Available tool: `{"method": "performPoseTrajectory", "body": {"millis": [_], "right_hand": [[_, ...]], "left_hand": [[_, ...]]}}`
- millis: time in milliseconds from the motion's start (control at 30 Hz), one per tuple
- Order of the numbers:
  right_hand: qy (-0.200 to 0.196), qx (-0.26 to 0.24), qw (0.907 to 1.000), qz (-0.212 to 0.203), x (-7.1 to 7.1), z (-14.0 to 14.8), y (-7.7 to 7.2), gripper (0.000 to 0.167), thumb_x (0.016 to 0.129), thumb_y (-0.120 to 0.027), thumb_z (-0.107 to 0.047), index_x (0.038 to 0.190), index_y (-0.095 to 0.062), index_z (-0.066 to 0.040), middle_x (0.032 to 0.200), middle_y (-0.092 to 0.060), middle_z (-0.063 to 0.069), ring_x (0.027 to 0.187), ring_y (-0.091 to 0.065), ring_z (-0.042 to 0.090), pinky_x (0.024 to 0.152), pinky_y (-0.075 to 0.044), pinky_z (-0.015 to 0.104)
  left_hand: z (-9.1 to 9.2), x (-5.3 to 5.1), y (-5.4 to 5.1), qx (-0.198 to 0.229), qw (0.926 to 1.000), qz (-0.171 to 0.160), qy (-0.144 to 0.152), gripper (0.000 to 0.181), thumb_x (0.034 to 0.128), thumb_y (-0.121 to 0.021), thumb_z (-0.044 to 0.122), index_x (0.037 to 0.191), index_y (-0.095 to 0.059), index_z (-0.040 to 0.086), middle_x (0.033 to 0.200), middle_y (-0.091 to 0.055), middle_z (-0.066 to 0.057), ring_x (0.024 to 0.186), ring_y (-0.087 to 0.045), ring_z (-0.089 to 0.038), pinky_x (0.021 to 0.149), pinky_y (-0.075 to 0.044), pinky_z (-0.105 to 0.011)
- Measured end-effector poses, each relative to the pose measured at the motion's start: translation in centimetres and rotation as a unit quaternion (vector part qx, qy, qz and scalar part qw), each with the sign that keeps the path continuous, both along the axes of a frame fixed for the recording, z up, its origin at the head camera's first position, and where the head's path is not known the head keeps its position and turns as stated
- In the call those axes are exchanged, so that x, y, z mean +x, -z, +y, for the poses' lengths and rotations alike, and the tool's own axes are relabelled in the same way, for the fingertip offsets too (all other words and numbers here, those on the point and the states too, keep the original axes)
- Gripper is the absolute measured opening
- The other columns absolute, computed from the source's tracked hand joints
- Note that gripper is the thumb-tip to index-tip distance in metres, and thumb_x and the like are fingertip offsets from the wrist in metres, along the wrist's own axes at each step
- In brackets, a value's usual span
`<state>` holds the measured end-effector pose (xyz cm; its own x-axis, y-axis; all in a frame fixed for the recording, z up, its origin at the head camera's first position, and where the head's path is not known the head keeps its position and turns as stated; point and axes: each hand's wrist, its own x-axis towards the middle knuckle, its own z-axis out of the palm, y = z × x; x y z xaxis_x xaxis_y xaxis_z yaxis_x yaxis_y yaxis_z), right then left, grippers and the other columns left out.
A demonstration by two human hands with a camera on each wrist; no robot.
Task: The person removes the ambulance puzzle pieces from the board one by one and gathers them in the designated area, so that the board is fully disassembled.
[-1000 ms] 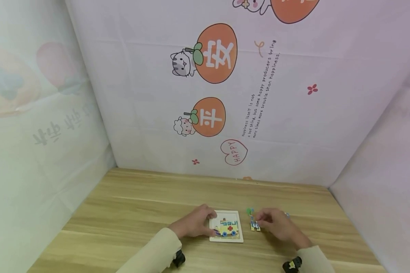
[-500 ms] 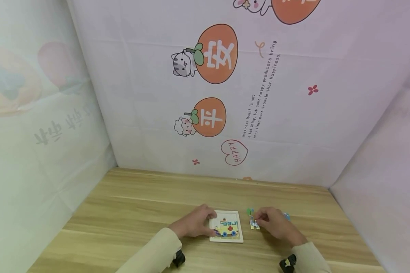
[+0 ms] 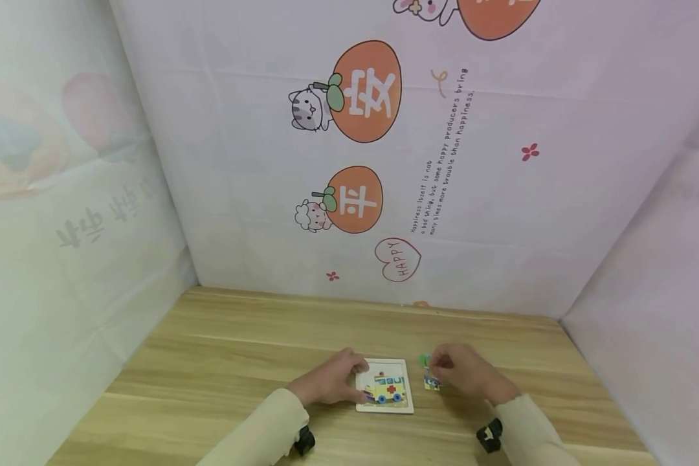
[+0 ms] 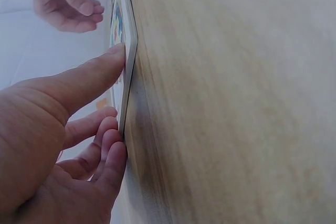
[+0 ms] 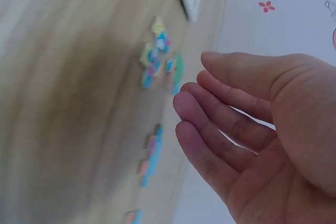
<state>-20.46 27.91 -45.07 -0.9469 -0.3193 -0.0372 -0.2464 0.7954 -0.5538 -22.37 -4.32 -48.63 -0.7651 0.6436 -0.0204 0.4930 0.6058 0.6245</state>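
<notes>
A square puzzle board (image 3: 410,388) with a pale raised rim lies on the table, a yellow ambulance picture (image 3: 390,389) filling its lower part. My left hand (image 3: 333,380) holds the board's left side; in the left wrist view the thumb (image 4: 107,69) presses the rim and the fingertips (image 4: 114,153) touch its edge. To the right, my right hand (image 3: 466,370) hovers above loose puzzle pieces (image 3: 432,382), fingers loosely bent and nothing between them. The right wrist view shows yellow-and-blue pieces (image 5: 152,59) and a green piece (image 5: 178,72) near its fingertips.
More loose pieces (image 5: 151,153) lie farther along the table in the right wrist view, another (image 5: 134,216) at the bottom edge. The wood-grain table (image 3: 256,349) meets a printed cloth wall (image 3: 268,194) behind, with cloth at both sides.
My right hand has lifted off the yellow-and-blue pieces and shifted slightly toward the back wall. It now covers the blue piece seen earlier at its right. The left hand and board stay put.
</notes>
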Motion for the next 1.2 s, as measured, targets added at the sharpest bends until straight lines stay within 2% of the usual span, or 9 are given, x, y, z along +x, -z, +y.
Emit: {"method": "performPoseTrajectory", "body": {"millis": [133,267,500,733,967,1200], "right_hand": [[-0.046,0.018,0.9987,0.010,-0.3,-1.0,-1.2,0.012,0.093,-0.078,-0.013,0.103,-0.074,-0.008,0.096,-0.074,0.001,0.086,-0.065,0.011,0.074,-0.057,0.025],[-0.088,0.027,0.9956,0.015,-0.5,-2.7,-1.9,0.024,0.090,-0.081,-0.011,0.112,-0.075,-0.003,0.102,-0.076,0.006,0.092,-0.069,0.016,0.081,-0.061,0.034],[-0.145,0.025,0.9890,0.012,-1.2,-6.0,-2.0,0.026,0.088,-0.082,-0.006,0.113,-0.075,0.001,0.103,-0.075,0.010,0.094,-0.069,0.022,0.084,-0.061,0.038],[-0.152,0.014,0.9884,0.000,-1.8,-7.3,-0.9,0.027,0.087,-0.081,0.002,0.114,-0.074,0.004,0.108,-0.075,0.013,0.097,-0.070,0.027,0.086,-0.062,0.042],[-0.141,0.010,0.9899,-0.015,-2.0,-7.9,0.4,0.025,0.090,-0.077,0.006,0.114,-0.075,0.000,0.107,-0.075,0.009,0.097,-0.070,0.023,0.085,-0.061,0.037],[-0.137,0.010,0.9905,-0.013,-1.7,-8.0,0.9,0.024,0.090,-0.077,0.006,0.112,-0.078,-0.002,0.107,-0.071,0.006,0.093,-0.067,0.020,0.081,-0.060,0.030]], "left_hand": [[-0.1,-0.1,0.1,-0.003,1.0000,0.003,0.001,0.060,0.0871,-0.088,0.034,0.136,-0.065,0.008,0.118,-0.058,0.002,0.111,-0.056,-0.008,0.104,-0.052,-0.028],[-0.1,-0.1,-0.1,-0.008,1.0000,0.006,0.002,0.060,0.0876,-0.088,0.034,0.136,-0.065,0.008,0.120,-0.059,0.002,0.111,-0.057,-0.008,0.103,-0.053,-0.028],[-0.2,-0.3,-0.1,-0.017,0.9998,0.006,0.002,0.059,0.0883,-0.087,0.037,0.136,-0.065,0.010,0.121,-0.059,0.003,0.111,-0.057,-0.008,0.102,-0.053,-0.027],[-0.1,-0.4,-0.1,-0.014,0.9999,0.001,0.007,0.059,0.0880,-0.087,0.038,0.136,-0.066,0.010,0.121,-0.060,0.003,0.111,-0.057,-0.006,0.101,-0.053,-0.026],[0.0,-0.6,-0.2,-0.017,0.9998,0.000,0.006,0.058,0.0879,-0.088,0.036,0.135,-0.066,0.011,0.121,-0.060,0.003,0.110,-0.056,-0.005,0.100,-0.053,-0.026],[0.6,-0.6,-0.2,-0.025,0.9993,0.024,0.014,0.057,0.0869,-0.089,0.033,0.133,-0.068,0.006,0.119,-0.063,0.001,0.106,-0.056,-0.005,0.097,-0.053,-0.024]]}}
